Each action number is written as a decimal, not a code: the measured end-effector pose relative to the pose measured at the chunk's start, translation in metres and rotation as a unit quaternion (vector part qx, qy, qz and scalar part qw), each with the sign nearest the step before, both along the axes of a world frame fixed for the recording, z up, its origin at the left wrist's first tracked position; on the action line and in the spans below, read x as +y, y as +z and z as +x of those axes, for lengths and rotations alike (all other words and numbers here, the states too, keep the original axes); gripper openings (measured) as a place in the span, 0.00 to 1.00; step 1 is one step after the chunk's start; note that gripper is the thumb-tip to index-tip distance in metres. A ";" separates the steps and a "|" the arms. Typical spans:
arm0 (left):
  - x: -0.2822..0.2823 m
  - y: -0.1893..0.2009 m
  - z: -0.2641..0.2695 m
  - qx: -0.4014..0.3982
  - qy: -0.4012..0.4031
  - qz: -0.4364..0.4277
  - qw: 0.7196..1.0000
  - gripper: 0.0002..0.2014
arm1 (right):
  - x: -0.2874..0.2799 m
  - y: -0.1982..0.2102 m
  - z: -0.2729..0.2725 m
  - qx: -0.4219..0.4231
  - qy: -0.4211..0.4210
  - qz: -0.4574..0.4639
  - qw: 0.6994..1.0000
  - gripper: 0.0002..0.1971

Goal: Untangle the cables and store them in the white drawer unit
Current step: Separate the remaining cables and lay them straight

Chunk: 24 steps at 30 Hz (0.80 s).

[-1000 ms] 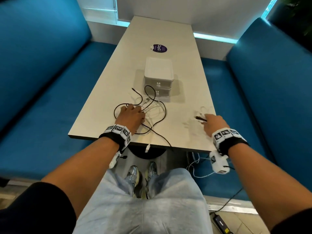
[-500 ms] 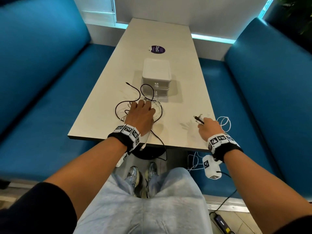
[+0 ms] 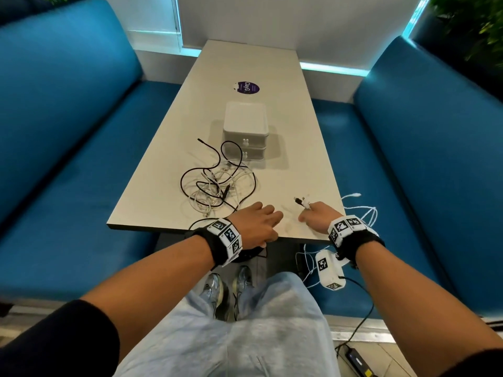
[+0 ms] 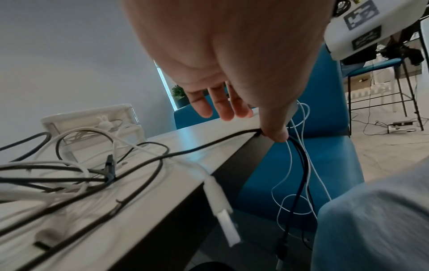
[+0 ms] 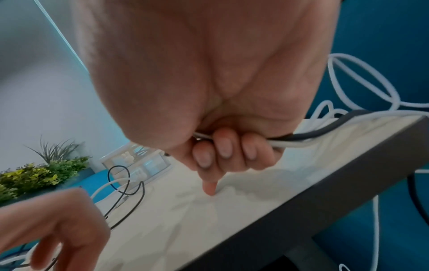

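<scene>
A tangle of black and white cables [image 3: 217, 183] lies on the pale table [image 3: 285, 164], just in front of the white drawer unit [image 3: 245, 131], whose two drawers are closed. My left hand [image 3: 261, 219] lies over the table's front edge with straight fingers. Its thumb [image 4: 274, 132] presses a black cable [image 4: 209, 144] where that cable drops over the edge. My right hand [image 3: 313, 210] grips a bundle of black and white cable ends [image 3: 302, 201], with its fingers [image 5: 223, 146] curled round them. From there, white cable loops [image 3: 362, 210] hang off the table's right edge.
Blue benches [image 3: 68, 131] [image 3: 422, 159] flank the table on both sides. A purple sticker [image 3: 247, 87] is behind the drawer unit. More cables hang below the front edge, above my knees [image 3: 245, 322]. A black adapter [image 3: 359, 361] lies on the floor.
My left hand has left the tangle and come back to the front edge, nearer the right hand. The tangle now lies uncovered. The right hand still holds its cable ends.
</scene>
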<state>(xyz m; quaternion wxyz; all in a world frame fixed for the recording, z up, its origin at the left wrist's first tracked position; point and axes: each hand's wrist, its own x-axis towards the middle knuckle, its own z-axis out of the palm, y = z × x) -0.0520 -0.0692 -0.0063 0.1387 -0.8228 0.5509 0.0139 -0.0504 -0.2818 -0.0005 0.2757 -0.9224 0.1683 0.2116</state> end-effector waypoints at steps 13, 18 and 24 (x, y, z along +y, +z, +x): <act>0.025 0.029 0.021 0.098 0.331 -0.287 0.894 0.09 | 0.025 0.012 0.001 -0.055 -0.059 0.106 0.991 0.13; 0.040 0.030 0.028 0.132 0.388 -0.295 0.863 0.11 | 0.032 0.015 0.006 -0.051 -0.085 0.094 0.991 0.16; 0.044 0.021 0.034 0.219 0.390 -0.360 0.819 0.24 | 0.036 0.013 0.001 -0.018 -0.081 0.090 0.992 0.16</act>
